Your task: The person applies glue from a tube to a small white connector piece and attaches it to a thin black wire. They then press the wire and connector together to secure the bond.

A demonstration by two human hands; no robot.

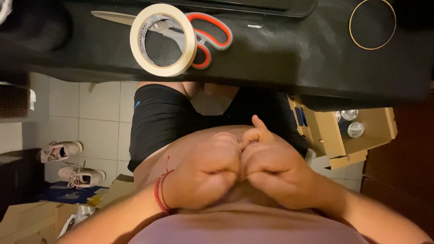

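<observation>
Both hands are low, close to the person's belly, and they touch each other. The left hand (205,174) is curled into a fist, with a red string around its wrist. The right hand (273,169) is curled too, with its thumb sticking up. I cannot tell if they hold anything. Up on the black counter (294,54) sits a roll of tape (162,39), well apart from the hands. Red scissors (199,38) lie under the roll and poke out both sides. A thin gold ring (372,24) lies far to the right. White shoes (72,165) sit on the tile floor, and a brown box (348,131) is near the right side
</observation>
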